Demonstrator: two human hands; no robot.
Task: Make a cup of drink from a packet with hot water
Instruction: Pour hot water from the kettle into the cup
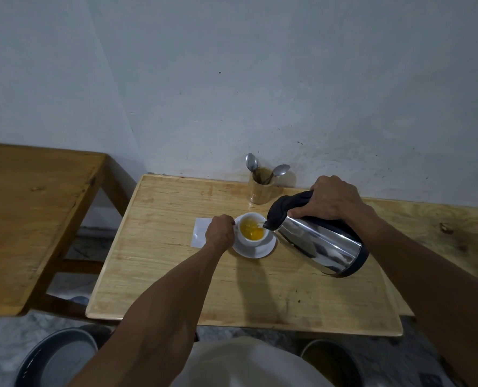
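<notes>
A white cup [253, 238] stands on a white saucer [261, 251] in the middle of the wooden table [176, 275]. Orange-yellow liquid fills part of the cup. My left hand [219, 233] grips the cup's handle on its left side. My right hand [331, 201] holds the black handle of a steel kettle [320, 243], tilted with its spout over the cup's right rim, and a thin stream runs into the cup. A white packet [200, 231] lies flat on the table just left of my left hand, partly hidden by it.
A wooden holder [261, 191] with two spoons stands by the wall behind the cup. A second wooden table [31, 213] sits to the left across a gap. Two dark round containers [56, 358] rest on the floor below the table's front edge.
</notes>
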